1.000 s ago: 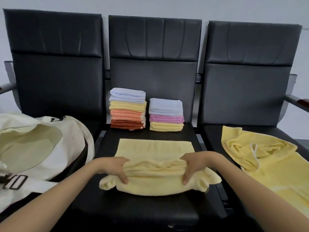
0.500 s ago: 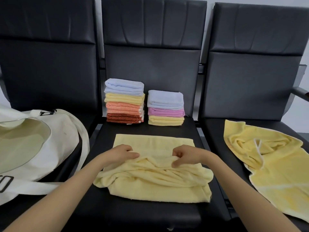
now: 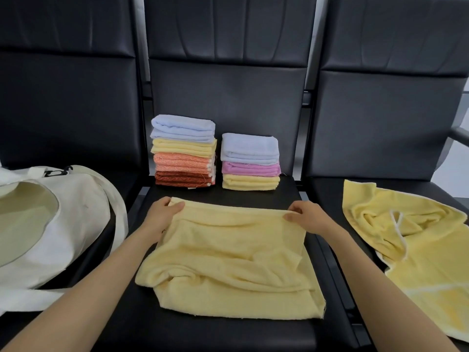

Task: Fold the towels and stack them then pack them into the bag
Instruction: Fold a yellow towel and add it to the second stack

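Two hands are working on a pale yellow towel (image 3: 228,262) that is lying on the seat of the middle chair (image 3: 203,334). The left hand (image 3: 162,217) is pinching the towel's far left corner, with thumb and curled fingers closing on the cloth. The right hand (image 3: 308,218) is pinching the far right corner in the same way. Between them the far edge is stretching fairly straight, while the near part of the towel is sitting rumpled, with folds bunching toward the near left.

Behind the towel, at the back of the same seat, two stacks of folded towels are standing just beside each other. The taller stack (image 3: 184,153), on the left, is showing light blue, yellow, orange and rust-brown layers. The shorter stack (image 3: 250,162) is showing light blue, pink and yellow.

A cream canvas bag (image 3: 63,224) is lying on the left chair (image 3: 63,97) with its mouth gaping open and a strap (image 3: 33,298) trailing toward the near edge. On the right chair (image 3: 380,110) another yellow towel (image 3: 418,250) is lying unfolded and crumpled, well apart from the hands
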`<state>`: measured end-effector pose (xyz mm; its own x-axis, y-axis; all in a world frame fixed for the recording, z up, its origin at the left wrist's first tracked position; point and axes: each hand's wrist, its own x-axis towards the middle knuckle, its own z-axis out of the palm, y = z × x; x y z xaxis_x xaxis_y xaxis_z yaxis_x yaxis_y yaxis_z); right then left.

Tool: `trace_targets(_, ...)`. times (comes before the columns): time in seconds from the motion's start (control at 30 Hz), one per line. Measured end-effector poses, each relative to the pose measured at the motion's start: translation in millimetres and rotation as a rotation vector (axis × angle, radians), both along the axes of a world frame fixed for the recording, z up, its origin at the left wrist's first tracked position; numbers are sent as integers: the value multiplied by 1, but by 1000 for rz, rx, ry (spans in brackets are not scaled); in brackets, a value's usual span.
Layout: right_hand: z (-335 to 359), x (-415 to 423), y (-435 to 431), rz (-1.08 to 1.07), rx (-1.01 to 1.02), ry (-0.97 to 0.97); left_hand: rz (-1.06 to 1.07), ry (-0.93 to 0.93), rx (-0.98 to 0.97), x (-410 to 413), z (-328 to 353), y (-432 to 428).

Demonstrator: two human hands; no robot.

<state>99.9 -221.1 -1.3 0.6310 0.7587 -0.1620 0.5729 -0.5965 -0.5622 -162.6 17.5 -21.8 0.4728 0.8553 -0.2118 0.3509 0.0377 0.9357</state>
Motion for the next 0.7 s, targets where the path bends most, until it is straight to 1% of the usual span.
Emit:
trace_targets(0.1,-13,4,6,-91,75,14,-22,197,184,4,-7,6)
trace_targets(0.2,-23,7,13,-145,107,-8,-59,336,297,12,-17,9)
trace_targets(0.37,-42,11,20,-201,50,-98,2,405,373,17,-28,20)
trace_targets(0.47,-48,11,24,-229,34,-166,35,392,420,17,-31,29)
trace_targets(0.53,-52,11,25,-247,33,-163,43,441,461,20,-35,28)
trace_targets(0.63,-54,12,25,-239,41,-128,-14,591,548,27,-39,20)
trace_targets(0.7,-50,13,25,-201,4,-75,-33,636,512,29,-37,21)
